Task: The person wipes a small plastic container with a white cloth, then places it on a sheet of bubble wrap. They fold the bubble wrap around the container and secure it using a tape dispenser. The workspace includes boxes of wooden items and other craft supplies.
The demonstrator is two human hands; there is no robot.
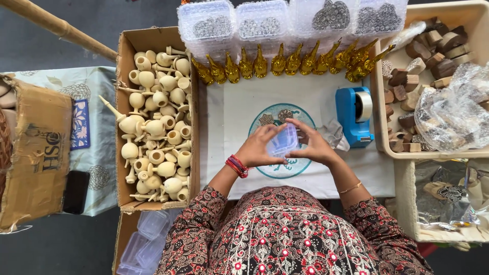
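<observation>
Both my hands meet over the middle of a white cloth (326,97) and grip a small clear plastic box (283,142) between them. My left hand (258,147), with red bangles at the wrist, holds its left side. My right hand (313,145), with a thin gold bracelet, holds its right side. Under the box lies a round teal plate (277,114) with small ornate metal pieces on it. What is inside the box cannot be made out.
A cardboard box of pale wooden pieces (155,127) stands to the left. A blue tape dispenser (355,114) sits to the right. Gold figurines (285,63) line the back, with clear tubs (265,23) behind. Wooden blocks fill a tray (423,66). Empty clear boxes (147,239) lie lower left.
</observation>
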